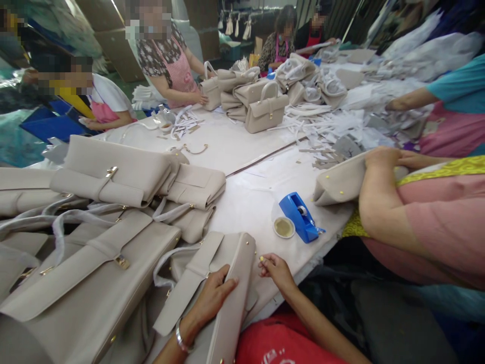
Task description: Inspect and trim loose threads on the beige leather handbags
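A beige handbag (231,283) lies on its side at the near edge of the white table (246,151), its base with small gold studs turned up toward me. My left hand (212,296) rests flat on the bag's side and holds it steady; a silver bangle is on that wrist. My right hand (275,268) sits just right of the bag's base, fingertips pinched on a tiny yellow-green piece (261,259).
Several beige handbags (109,174) are piled at the left. A blue tape dispenser (299,216) and a small round dish (284,227) stand right of my hands. A co-worker's arm (373,202) holds another bag at the right. More people, bags and paper scraps fill the far side.
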The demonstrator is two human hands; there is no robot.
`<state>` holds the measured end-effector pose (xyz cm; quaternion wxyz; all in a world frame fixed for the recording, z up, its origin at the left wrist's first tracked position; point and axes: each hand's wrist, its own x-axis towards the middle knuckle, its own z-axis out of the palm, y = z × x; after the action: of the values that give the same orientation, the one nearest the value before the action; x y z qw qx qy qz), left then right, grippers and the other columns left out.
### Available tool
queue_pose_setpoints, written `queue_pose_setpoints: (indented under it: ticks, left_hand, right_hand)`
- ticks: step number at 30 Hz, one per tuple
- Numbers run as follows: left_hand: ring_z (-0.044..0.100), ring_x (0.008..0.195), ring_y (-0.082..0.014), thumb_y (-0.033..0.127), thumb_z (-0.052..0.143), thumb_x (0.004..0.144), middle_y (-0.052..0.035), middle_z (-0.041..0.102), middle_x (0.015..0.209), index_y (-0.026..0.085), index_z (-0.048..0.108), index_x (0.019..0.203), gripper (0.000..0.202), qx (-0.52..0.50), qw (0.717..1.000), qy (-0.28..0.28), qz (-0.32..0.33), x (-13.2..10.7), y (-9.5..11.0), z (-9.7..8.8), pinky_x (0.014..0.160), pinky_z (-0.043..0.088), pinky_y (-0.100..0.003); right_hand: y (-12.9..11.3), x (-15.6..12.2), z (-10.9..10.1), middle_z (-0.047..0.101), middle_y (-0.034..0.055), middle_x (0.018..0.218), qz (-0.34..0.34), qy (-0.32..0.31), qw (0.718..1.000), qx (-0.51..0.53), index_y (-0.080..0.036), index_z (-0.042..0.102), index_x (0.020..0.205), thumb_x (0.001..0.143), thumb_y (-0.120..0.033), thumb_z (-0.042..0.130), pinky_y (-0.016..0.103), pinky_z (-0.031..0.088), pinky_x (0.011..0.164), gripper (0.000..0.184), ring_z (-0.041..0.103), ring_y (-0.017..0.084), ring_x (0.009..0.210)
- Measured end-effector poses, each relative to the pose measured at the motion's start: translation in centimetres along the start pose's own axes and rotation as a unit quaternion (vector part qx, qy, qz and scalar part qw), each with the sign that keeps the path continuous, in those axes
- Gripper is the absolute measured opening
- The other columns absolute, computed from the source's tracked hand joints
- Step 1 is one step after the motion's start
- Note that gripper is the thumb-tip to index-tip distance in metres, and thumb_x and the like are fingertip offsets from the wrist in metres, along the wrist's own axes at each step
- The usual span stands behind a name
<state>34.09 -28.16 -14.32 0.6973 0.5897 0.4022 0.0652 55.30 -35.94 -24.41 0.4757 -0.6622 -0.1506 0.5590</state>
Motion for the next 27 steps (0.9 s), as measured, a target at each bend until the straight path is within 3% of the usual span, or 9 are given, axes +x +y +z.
queue_pose_setpoints:
  ticks: [8,16,21,27]
  left_hand:
    - [0.050,0.072,-0.0151,0.041,0.049,0.093,0.0017,0.056,0.078,0.017,0.057,0.089,0.026,0.124,0.991,0.013,0.039,-0.5,0.6,0.5,0.065,0.037,-0.023]
    - [0.049,0.072,-0.0151,0.041,0.048,0.093,0.0025,0.053,0.077,0.018,0.054,0.085,0.025,0.136,0.990,0.004,0.029,-0.2,-0.1,0.9,0.065,0.034,-0.025]
    - [0.050,0.071,-0.0163,0.042,0.048,0.092,0.0011,0.055,0.077,0.017,0.056,0.086,0.027,0.152,0.988,0.018,0.010,0.1,-0.6,1.0,0.064,0.034,-0.026]
    - [0.051,0.072,-0.0164,0.045,0.049,0.092,0.0005,0.058,0.079,0.017,0.056,0.087,0.029,0.103,0.994,0.028,0.014,0.1,-0.9,0.8,0.063,0.037,-0.026]
  right_hand:
    - [-2.5,2.7,-0.4,0.066,0.0028,0.064,0.049,-0.044,0.997,-0.050,-0.016,0.058,0.072,0.072,-0.028,0.067,0.027,0.057,0.055,0.015,0.060,0.011,0.052]
    - [-3.6,4.0,-0.2,0.058,-0.0013,0.046,0.084,-0.073,0.981,-0.157,-0.017,0.054,0.059,0.068,-0.019,0.065,0.023,0.051,0.045,0.014,0.052,0.011,0.040]
    - [-2.8,4.0,0.0,0.051,-0.0046,0.042,0.060,-0.036,0.980,-0.186,-0.017,0.054,0.054,0.061,-0.015,0.067,0.019,0.041,0.042,0.015,0.050,0.009,0.037]
    - [1.0,1.4,0.8,0.046,-0.0060,0.047,0.121,-0.021,0.989,-0.084,-0.019,0.051,0.059,0.069,-0.024,0.061,0.029,0.055,0.052,0.015,0.046,0.010,0.042]
